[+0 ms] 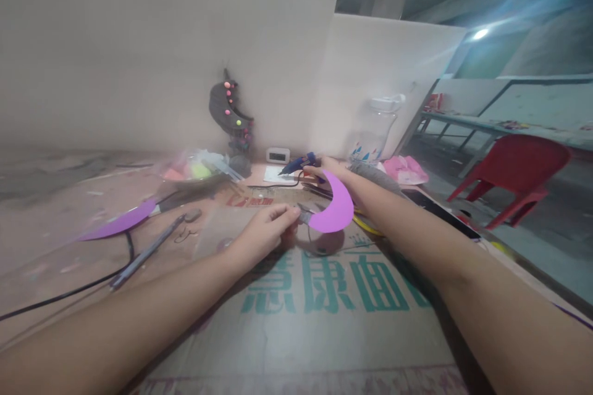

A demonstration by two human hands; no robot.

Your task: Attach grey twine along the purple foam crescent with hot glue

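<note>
My left hand (273,223) is closed in a pinch on a purple crescent (340,207), gripping it by a small grey part at its lower left tip. The crescent is raised above the printed cardboard (296,333), with its hollow side facing up and left. Farther back, my right hand (330,168) is wrapped round a blue glue gun (299,163). The gun's nozzle points left, over a small white sheet (277,174). The upper tip of the crescent hides part of my right hand.
A dark crescent ornament with coloured balls (227,105) stands against the wall. On the left are a bowl of pompoms (194,170), a second purple piece (123,222), a grey pen (148,253) and a black cable. A clear bottle (373,129) and a phone (438,213) are on the right.
</note>
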